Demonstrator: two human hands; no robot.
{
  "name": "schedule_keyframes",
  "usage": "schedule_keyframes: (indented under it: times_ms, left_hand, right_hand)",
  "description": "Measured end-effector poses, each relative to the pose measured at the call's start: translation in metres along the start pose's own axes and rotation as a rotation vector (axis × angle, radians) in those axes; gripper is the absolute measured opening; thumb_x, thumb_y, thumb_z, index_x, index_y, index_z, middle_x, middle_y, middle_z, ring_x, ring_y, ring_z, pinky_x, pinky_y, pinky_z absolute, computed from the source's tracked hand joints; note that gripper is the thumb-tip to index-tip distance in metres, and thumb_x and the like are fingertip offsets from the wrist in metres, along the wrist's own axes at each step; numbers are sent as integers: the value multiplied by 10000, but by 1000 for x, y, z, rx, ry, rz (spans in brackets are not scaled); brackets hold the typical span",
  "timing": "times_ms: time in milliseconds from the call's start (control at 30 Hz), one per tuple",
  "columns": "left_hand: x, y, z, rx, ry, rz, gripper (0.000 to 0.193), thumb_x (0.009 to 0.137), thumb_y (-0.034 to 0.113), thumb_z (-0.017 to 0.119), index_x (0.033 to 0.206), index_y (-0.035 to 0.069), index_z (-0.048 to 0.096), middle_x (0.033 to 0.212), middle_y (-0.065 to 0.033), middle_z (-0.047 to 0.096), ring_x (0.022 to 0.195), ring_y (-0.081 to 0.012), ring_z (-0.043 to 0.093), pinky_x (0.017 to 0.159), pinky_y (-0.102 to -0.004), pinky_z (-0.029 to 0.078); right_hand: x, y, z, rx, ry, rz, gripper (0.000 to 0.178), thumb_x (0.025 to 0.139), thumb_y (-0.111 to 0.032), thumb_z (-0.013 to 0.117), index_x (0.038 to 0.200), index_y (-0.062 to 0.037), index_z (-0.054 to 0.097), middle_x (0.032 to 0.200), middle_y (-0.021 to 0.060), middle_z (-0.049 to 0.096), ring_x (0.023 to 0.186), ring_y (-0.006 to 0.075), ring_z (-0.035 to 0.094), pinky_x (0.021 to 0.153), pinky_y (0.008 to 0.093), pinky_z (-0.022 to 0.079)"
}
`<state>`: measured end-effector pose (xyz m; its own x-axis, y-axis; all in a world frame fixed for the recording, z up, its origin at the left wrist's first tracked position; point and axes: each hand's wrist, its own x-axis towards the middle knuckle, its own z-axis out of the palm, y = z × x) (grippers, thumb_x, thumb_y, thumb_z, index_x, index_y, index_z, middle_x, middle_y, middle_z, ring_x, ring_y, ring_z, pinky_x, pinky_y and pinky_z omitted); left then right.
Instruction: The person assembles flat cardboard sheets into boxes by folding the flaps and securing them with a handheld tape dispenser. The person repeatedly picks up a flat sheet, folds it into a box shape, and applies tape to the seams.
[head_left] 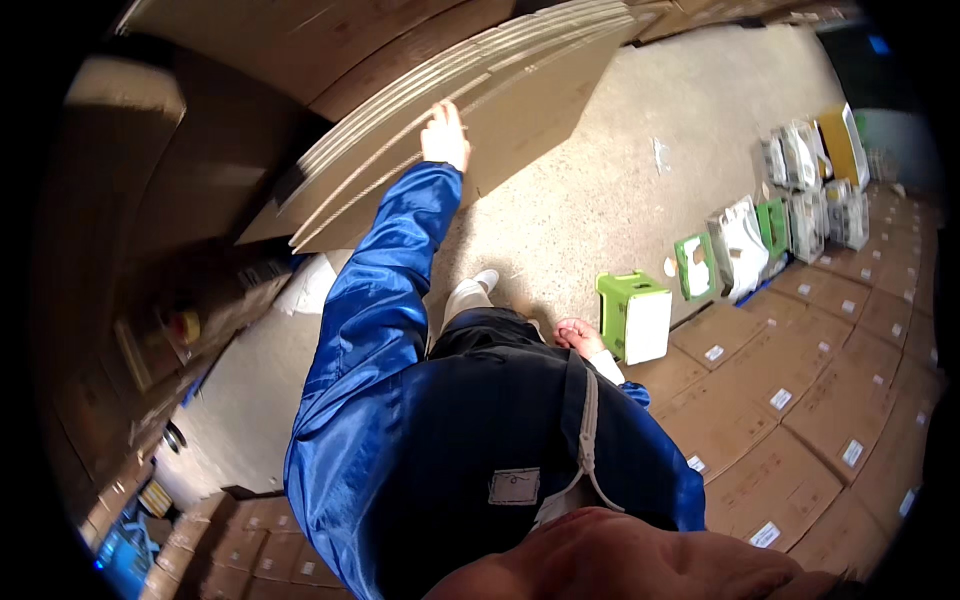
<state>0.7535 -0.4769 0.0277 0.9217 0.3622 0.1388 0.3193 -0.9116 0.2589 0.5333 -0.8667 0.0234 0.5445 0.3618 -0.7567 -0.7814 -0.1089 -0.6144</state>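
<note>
Seen from above, a person in a shiny blue-sleeved jacket stands on a bare concrete floor (570, 190). Open floor runs from the feet toward the far edge at the upper right. Along its left edge, flat cardboard sheets (530, 120) stand on edge in a tilted stack, their upper edges running from lower left to upper right. Along the right edge, closely packed brown cartons (735, 420) form a broad block; beside them are a green box with a white face (626, 310) and a row of white, green and grey plastic items (738, 248).

The outer corners are black beyond the lens circle. The shadowed area on the left is hard to make out. The jacket hides much of the right arm, and one pale shoe (487, 280) shows.

The left hand (445, 138) reaches forward, its fingers nearly straight and touching the top edges of the nearest sheets; the thumb is hidden, so how firmly its grip closes cannot be told. The right hand (580, 337) hangs low just left of the green box, fingers loosely curled; whether its grip encloses anything cannot be told.
</note>
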Motion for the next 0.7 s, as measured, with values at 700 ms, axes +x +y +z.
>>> schedule_keyframes:
  times_ms: [700]
  left_hand:
    - [-281,-24,-264,-307,-96,110,217,756,252,596,833,49,599,703,-142,594,667,-293,594,597,-374,468]
  right_hand:
    - [93,-17,-222,66,367,-91,235,829,-310,522,749,-100,455,626,22,444,507,172,446,420,281,387]
